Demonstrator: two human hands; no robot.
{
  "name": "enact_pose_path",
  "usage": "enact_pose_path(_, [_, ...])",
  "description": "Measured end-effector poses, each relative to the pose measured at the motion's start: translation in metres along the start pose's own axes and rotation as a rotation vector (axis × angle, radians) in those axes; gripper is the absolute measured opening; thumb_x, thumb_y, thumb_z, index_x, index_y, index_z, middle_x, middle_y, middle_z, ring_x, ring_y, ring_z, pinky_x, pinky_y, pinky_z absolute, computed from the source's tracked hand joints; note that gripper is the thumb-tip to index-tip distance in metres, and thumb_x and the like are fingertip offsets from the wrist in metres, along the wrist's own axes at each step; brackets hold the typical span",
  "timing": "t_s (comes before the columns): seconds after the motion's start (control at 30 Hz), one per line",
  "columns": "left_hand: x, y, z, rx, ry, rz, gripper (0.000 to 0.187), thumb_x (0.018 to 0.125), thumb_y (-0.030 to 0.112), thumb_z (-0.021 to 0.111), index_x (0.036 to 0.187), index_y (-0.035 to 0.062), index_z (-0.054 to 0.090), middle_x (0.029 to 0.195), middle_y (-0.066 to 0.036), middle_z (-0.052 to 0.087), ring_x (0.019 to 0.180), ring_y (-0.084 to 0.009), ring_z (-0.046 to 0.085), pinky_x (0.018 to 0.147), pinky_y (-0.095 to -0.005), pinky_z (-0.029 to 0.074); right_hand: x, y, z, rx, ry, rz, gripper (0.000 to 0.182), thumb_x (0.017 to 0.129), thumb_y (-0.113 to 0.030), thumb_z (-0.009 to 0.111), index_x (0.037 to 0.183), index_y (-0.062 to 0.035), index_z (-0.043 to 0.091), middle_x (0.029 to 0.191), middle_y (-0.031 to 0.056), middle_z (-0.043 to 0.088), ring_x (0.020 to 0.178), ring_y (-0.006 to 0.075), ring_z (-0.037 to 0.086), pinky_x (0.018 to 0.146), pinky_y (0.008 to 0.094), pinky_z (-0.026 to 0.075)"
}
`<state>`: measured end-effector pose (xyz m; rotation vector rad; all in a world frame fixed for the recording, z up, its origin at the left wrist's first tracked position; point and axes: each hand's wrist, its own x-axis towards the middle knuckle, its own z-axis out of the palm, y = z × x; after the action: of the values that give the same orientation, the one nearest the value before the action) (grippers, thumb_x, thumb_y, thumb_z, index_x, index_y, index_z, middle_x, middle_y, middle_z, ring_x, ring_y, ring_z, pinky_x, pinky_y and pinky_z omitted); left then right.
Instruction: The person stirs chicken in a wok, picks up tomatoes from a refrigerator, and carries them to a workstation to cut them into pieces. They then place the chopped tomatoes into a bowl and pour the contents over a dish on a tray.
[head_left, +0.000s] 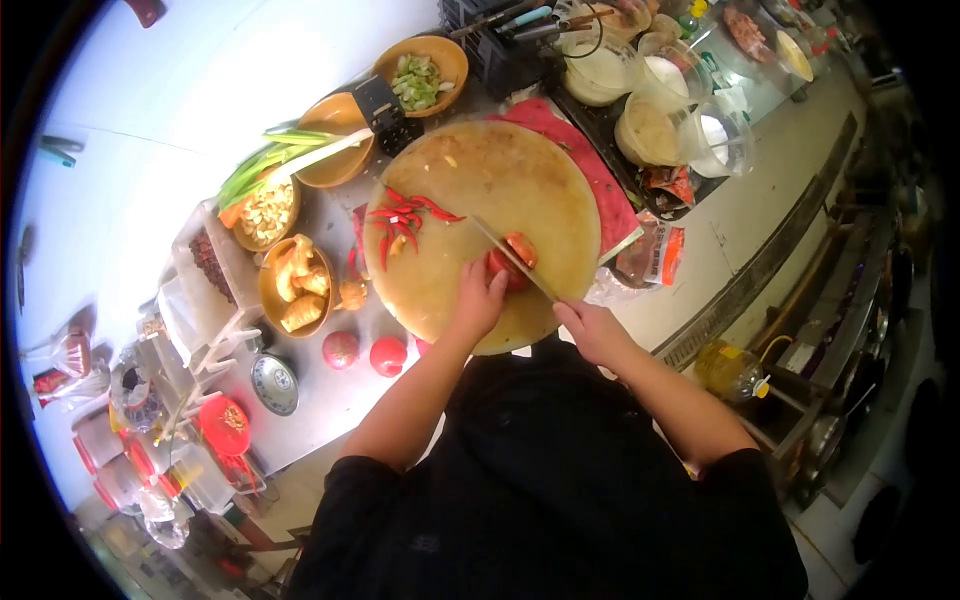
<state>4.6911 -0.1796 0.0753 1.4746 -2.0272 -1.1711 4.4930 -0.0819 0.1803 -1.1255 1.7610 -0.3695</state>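
Note:
A round wooden chopping board (440, 290) lies in front of me. On it a red tomato (521, 246) shows on both sides of a knife (500, 243), whose blade crosses over it. My right hand (594, 332) is closed round the knife's handle at the board's near right edge. From the left, my left hand (482, 292) grips the tomato with curled fingers, close beside the blade. Several red chillies (400, 218) are heaped on the board's left part, with small yellowish pieces near them.
Left of the board are a whole tomato (388, 356), a red onion (340, 349), a bowl of ginger (303, 328) and spring onions (290, 150). Beyond stands a bowl of chopped greens (455, 60). Tubs of seasoning (648, 130) fill a dark tray at the right.

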Motion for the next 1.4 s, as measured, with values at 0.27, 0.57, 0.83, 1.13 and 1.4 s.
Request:
enact_pose_path(0.27, [-0.025,-0.004,-0.017,-0.698,-0.129,-0.402,0.064,0.093,0.019,0.061,0.147,0.0038,0.031,0.137,-0.016,0.042,0.096,-0.0214,0.063,0.071,-0.0313,0.055,-0.022,0.028,-0.007,0.052,0.093,0.051,0.045,0.098,-0.040,0.048,0.125,-0.0056,0.061,0.112,0.0244,0.065,0.105,0.0397,0.062,0.091,0.0406,0.048])
enact_pose_path(0.57, [0.019,0.021,-0.002,0.062,-0.027,0.077,0.084,0.066,0.019,0.084,0.136,-0.0021,0.041,0.132,-0.022,0.047,0.120,-0.0390,0.050,0.102,-0.0416,0.043,-0.043,0.035,-0.019,0.065,0.010,0.133,0.045,0.099,-0.039,0.047,0.125,-0.0052,0.060,0.109,0.0242,0.066,0.104,0.0381,0.063,0.090,0.0396,0.048])
enact_pose_path(0.83, [0.000,0.007,-0.015,0.070,0.039,0.112,0.084,0.065,0.018,0.084,0.135,-0.0005,0.043,0.130,-0.021,0.051,0.120,-0.0367,0.051,0.100,-0.0413,0.044,-0.049,0.039,-0.024,0.127,-0.014,0.256,0.043,0.099,-0.037,0.048,0.124,-0.0041,0.061,0.112,0.0242,0.065,0.106,0.0367,0.063,0.091,0.0389,0.048])
enact_pose_path(1.13, [0.002,0.055,-0.033,0.450,0.064,0.202,0.080,0.069,0.035,0.081,0.133,0.0027,0.046,0.130,-0.019,0.052,0.119,-0.0378,0.050,0.102,-0.0443,0.041,-0.070,0.076,-0.034,0.641,0.084,0.216,0.046,0.101,-0.040,0.044,0.099,-0.0005,0.068,0.057,0.0067,0.052,0.046,0.0179,0.051,0.047,0.0302,0.044])
enact_pose_path(1.4, [0.031,0.095,0.022,0.300,-0.112,0.236,0.068,0.072,0.024,0.077,0.131,0.0043,0.049,0.126,-0.018,0.053,0.113,-0.0352,0.055,0.092,-0.0414,0.048,-0.063,0.132,-0.042,0.996,-0.279,0.563,0.082,0.091,-0.077,0.018,0.048,-0.0097,0.037,0.041,0.0047,0.032,0.032,0.0176,0.031,0.037,0.0291,0.032])
